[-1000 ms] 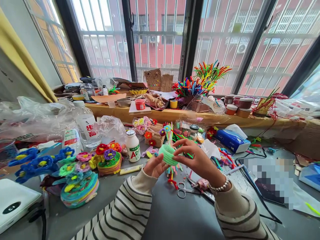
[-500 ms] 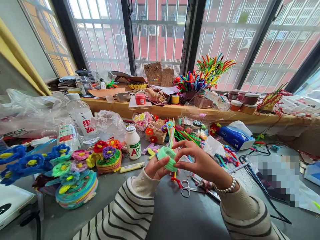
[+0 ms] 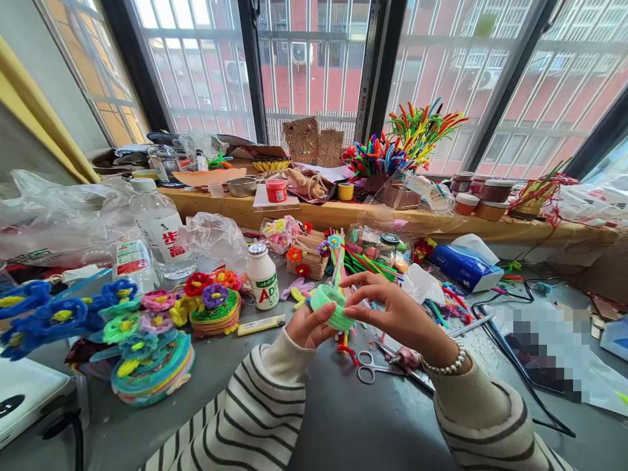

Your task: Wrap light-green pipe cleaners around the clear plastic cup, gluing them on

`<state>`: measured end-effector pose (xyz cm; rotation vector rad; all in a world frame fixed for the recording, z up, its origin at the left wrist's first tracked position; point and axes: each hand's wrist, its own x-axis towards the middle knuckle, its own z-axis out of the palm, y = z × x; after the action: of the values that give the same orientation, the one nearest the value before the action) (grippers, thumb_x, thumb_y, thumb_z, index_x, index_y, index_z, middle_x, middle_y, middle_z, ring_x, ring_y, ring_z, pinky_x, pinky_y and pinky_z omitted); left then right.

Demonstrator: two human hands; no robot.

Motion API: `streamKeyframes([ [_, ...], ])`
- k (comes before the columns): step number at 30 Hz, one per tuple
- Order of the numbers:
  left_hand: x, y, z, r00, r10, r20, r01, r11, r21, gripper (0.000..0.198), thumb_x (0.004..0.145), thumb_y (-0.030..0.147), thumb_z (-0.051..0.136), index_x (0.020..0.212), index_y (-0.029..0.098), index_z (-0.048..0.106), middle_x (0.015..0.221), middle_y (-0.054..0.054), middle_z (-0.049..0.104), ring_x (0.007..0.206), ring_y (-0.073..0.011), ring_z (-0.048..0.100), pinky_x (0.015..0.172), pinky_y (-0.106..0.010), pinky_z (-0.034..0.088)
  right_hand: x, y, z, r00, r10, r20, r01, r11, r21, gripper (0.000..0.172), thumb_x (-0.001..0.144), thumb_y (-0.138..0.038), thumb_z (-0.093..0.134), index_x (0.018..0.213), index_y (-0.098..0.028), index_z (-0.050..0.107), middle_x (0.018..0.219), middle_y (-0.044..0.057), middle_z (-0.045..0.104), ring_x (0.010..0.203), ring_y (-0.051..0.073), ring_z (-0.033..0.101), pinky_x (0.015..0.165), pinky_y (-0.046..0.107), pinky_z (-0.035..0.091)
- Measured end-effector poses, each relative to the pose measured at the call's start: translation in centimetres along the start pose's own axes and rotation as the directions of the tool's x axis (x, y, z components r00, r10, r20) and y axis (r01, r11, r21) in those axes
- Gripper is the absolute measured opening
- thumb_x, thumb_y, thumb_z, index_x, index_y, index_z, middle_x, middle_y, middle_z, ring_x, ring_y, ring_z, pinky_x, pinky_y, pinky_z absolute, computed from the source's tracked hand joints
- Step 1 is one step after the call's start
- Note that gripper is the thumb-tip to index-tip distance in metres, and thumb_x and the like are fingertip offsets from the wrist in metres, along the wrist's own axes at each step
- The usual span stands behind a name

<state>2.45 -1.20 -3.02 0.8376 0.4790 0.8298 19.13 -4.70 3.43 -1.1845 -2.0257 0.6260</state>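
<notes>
Clear plastic bottle (image 3: 161, 226): white label (image 3: 170, 237), large red characters "步高". White bottle (image 3: 263, 271): large letters "AD"; characters on its green band (image 3: 267, 284) too small to read. Blue tissue pack (image 3: 454, 267): white lettering, illegible.

Head view on my feed: I have the coiled ring (image 3: 332, 313) between the left hand (image 3: 309, 326) and right hand (image 3: 392, 309), over the table (image 3: 363, 435). Scissors (image 3: 385, 369) on the table, nearer me than the ring, left of the right wrist. Left of the left hand: small bottle (image 3: 261, 278), then a flower-topped disc stack (image 3: 216, 320); second stack (image 3: 154, 376) farther left, nearer me. Large bottle (image 3: 164, 232) behind both stacks. Behind the ring I get a basket (image 3: 314, 269); right of it, a lidded jar (image 3: 387, 250), then the tissue pack (image 3: 454, 269). Ledge (image 3: 216, 204) behind all; on it, left to right: bowl (image 3: 242, 188), tub (image 3: 277, 191), pipe-cleaner bunch (image 3: 377, 158).
</notes>
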Motion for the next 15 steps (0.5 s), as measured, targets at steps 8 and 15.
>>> streamKeyframes([
  [8,-0.23,0.34,-0.33,0.998,-0.059,0.004,0.059,0.998,0.028,0.043,0.069,0.039,0.062,0.105,0.018,0.052,0.103,-0.007,0.061,0.092,-0.0218,0.060,0.084,-0.038,0.043,-0.10,0.27,-0.13,0.999,0.008,-0.032,-0.008,1.000,-0.014,0.013,0.075,-0.031,0.058,0.072,-0.021,0.066,0.104,0.004,0.058,0.097,0.018,0.052,0.087,0.036,0.038],
  [15,-0.05,0.33,-0.58,0.998,-0.070,-0.008,0.070,0.993,0.098,0.054,0.061,0.032,0.069,0.108,0.018,0.046,0.101,-0.008,0.061,0.092,-0.0240,0.060,0.081,-0.038,0.046,-0.26,0.56,-0.30,0.997,-0.074,-0.009,0.074,0.997,-0.030,0.015,0.080,-0.030,0.053,0.079,-0.021,0.064,0.104,0.004,0.058,0.098,0.017,0.051,0.088,0.034,0.037],
])
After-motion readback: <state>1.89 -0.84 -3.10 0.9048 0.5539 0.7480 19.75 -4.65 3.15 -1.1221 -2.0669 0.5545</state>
